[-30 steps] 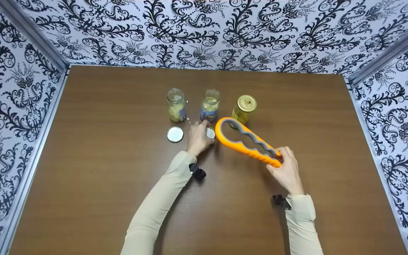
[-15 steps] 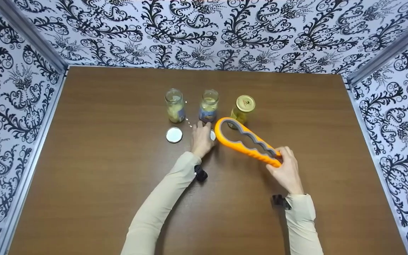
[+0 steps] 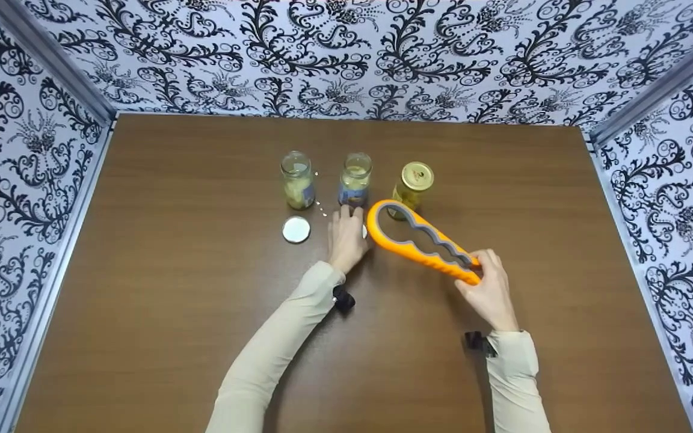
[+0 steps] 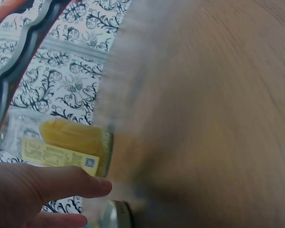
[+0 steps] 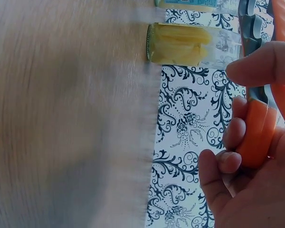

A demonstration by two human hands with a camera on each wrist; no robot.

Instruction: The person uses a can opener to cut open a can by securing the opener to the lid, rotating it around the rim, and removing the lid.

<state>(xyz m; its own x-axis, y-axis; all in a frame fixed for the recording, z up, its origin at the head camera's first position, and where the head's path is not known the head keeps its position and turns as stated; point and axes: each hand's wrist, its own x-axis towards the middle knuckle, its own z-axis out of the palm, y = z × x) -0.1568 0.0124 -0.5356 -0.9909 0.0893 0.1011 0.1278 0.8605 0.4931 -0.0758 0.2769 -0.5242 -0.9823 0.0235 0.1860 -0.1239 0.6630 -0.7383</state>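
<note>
Two lidless glass jars, the left and the middle, hold pale yellow contents. To their right stands a jar with a gold lid. A white lid lies in front of the left jar. My left hand is over a second lid, mostly hidden in the head view. In the left wrist view that lid sits by the fingertips, with thumb and finger extended; contact is unclear. My right hand grips the handle end of an orange jar opener with a grey ridged inside, its loop in front of the gold-lidded jar.
Small white bits are scattered between the left and middle jars. The brown wooden table is bordered by black-and-white patterned walls at the back and both sides.
My left hand has shifted a little to the right and now covers more of the second lid, its fingers straighter. The right hand and jar opener have hardly moved.
</note>
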